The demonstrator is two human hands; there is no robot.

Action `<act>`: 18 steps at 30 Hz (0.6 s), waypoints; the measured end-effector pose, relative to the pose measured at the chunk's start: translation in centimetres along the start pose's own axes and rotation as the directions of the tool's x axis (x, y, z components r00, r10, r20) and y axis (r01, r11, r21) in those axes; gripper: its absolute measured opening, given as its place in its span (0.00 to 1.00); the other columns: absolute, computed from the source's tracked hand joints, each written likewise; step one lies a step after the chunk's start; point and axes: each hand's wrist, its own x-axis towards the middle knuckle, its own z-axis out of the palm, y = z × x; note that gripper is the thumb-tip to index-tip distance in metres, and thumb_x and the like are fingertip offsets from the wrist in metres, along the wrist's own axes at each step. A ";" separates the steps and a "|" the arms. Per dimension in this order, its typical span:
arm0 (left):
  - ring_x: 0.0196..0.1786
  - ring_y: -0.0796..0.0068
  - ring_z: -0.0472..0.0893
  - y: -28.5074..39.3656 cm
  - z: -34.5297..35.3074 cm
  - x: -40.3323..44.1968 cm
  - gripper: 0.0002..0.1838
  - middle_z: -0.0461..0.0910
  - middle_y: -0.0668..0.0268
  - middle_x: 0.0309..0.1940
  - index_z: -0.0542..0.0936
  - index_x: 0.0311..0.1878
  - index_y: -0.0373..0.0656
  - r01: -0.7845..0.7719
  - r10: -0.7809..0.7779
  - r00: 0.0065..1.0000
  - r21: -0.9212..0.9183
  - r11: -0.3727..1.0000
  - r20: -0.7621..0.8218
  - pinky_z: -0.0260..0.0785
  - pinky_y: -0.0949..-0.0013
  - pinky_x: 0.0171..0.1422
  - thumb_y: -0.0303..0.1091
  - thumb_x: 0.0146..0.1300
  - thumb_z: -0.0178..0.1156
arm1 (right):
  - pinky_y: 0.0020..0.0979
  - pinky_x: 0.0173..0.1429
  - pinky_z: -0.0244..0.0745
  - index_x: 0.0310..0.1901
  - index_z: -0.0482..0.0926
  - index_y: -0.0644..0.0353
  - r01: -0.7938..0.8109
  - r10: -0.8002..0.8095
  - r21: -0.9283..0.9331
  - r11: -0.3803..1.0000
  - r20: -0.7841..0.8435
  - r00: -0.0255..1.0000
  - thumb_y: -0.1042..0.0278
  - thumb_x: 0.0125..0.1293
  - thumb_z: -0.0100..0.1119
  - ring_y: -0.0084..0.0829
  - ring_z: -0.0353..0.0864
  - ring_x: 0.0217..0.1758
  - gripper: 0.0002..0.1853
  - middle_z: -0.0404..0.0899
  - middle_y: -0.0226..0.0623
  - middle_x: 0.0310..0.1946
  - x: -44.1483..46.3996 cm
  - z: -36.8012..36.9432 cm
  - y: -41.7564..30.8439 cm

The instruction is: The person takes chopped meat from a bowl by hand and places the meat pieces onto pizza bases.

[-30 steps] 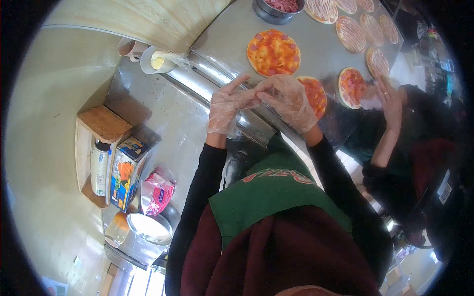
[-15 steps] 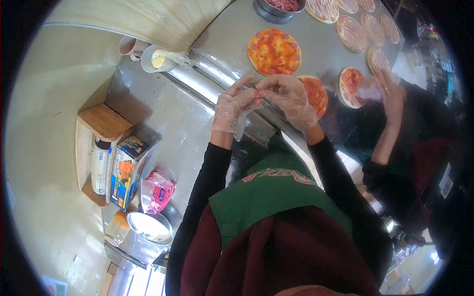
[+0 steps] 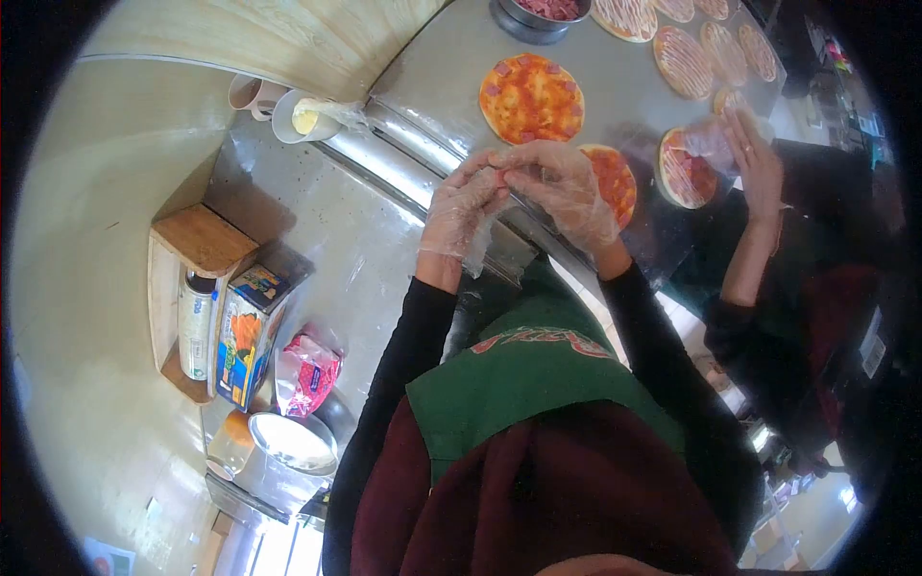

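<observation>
My left hand (image 3: 464,206) and my right hand (image 3: 562,192), both in clear plastic gloves, meet fingertip to fingertip above the counter's front edge. Pinched between them is a small pink piece (image 3: 500,177) that looks like ham; the fingers partly cover it. Just beyond my hands lies a round pizza (image 3: 533,99) with red sauce and pink cubes on it. Another sauced pizza (image 3: 612,184) is partly hidden behind my right hand.
A metal bowl (image 3: 531,29) of pink chopped meat stands at the back. Several pale, sauce-striped rounds (image 3: 684,62) lie at the far right. A co-worker's gloved hand (image 3: 754,158) is over a pizza (image 3: 684,178). Left are a white bowl (image 3: 285,117) and a wooden holder (image 3: 204,238).
My left hand's fingers have curled over closer to the right hand's fingertips. The co-worker's hand has shifted slightly up and left over the pizza at right.
</observation>
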 end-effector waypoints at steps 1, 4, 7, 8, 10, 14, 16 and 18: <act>0.41 0.73 0.82 0.2 0.3 -0.1 0.25 0.81 0.61 0.43 0.72 0.59 0.35 0.000 0.001 1.000 0.024 1.000 -0.030 0.78 0.72 0.47 0.28 0.59 0.65 | 0.28 0.51 0.75 0.44 0.78 0.68 0.088 -0.076 -0.216 0.972 0.063 0.995 0.78 0.65 0.56 0.32 0.80 0.46 0.08 0.80 0.39 0.41 -0.1 -0.8 0.1; 0.39 0.72 0.83 1.0 1.7 -0.7 0.27 0.81 0.59 0.41 0.71 0.59 0.33 -0.031 0.047 0.993 0.146 0.989 -0.111 0.78 0.73 0.44 0.25 0.55 0.67 | 0.30 0.51 0.75 0.46 0.78 0.67 0.095 -0.045 -0.259 0.961 0.192 0.980 0.74 0.65 0.56 0.33 0.80 0.46 0.10 0.80 0.39 0.43 0.4 -1.2 -2.7; 0.36 0.71 0.84 1.3 1.9 -1.3 0.30 0.82 0.57 0.38 0.71 0.59 0.31 -0.076 0.101 0.990 0.225 0.971 -0.102 0.79 0.73 0.41 0.23 0.52 0.69 | 0.30 0.50 0.75 0.47 0.78 0.65 -0.189 0.103 0.355 0.916 0.248 0.963 0.72 0.65 0.57 0.34 0.79 0.47 0.11 0.79 0.39 0.44 0.3 -1.5 -0.2; 0.36 0.70 0.84 1.3 1.9 -1.5 0.31 0.82 0.56 0.36 0.71 0.59 0.31 -0.092 0.116 0.989 0.240 0.966 -0.087 0.79 0.73 0.41 0.22 0.51 0.70 | 0.30 0.50 0.75 0.48 0.77 0.64 -0.054 -0.010 0.254 0.966 0.243 0.970 0.71 0.65 0.57 0.34 0.79 0.47 0.11 0.79 0.39 0.44 -0.1 -0.9 -0.6; 0.36 0.70 0.84 1.2 1.7 -1.4 0.31 0.82 0.56 0.36 0.71 0.59 0.30 -0.065 0.093 0.992 0.277 0.959 -0.091 0.79 0.73 0.40 0.23 0.50 0.70 | 0.31 0.50 0.74 0.49 0.77 0.63 0.276 -0.197 -0.170 0.946 0.374 0.906 0.71 0.66 0.55 0.35 0.78 0.48 0.12 0.78 0.40 0.45 0.2 -1.1 -2.0; 0.36 0.71 0.83 0.1 0.9 -1.4 0.31 0.82 0.56 0.35 0.71 0.59 0.31 -0.006 0.024 0.997 0.225 0.974 -0.077 0.79 0.73 0.41 0.23 0.50 0.71 | 0.33 0.54 0.73 0.52 0.75 0.62 0.420 -0.027 -0.615 0.668 0.544 0.839 0.68 0.68 0.51 0.38 0.76 0.52 0.14 0.76 0.43 0.48 0.4 -2.7 -6.2; 0.35 0.72 0.83 -0.2 1.0 -1.5 0.30 0.82 0.57 0.36 0.71 0.59 0.31 0.014 0.013 0.992 0.206 0.979 -0.128 0.79 0.73 0.41 0.23 0.51 0.70 | 0.34 0.56 0.72 0.53 0.74 0.60 0.347 0.014 -0.685 0.640 0.462 0.887 0.68 0.67 0.50 0.41 0.75 0.53 0.15 0.75 0.43 0.49 0.3 -2.4 -6.6; 0.35 0.72 0.83 -0.1 1.0 -1.6 0.29 0.83 0.58 0.36 0.71 0.59 0.31 0.012 0.022 0.984 0.189 0.982 -0.175 0.79 0.74 0.42 0.23 0.52 0.69 | 0.36 0.58 0.71 0.54 0.75 0.57 0.389 -0.080 -0.826 0.409 0.392 0.917 0.67 0.66 0.51 0.43 0.74 0.54 0.15 0.75 0.43 0.49 0.4 -2.4 -6.3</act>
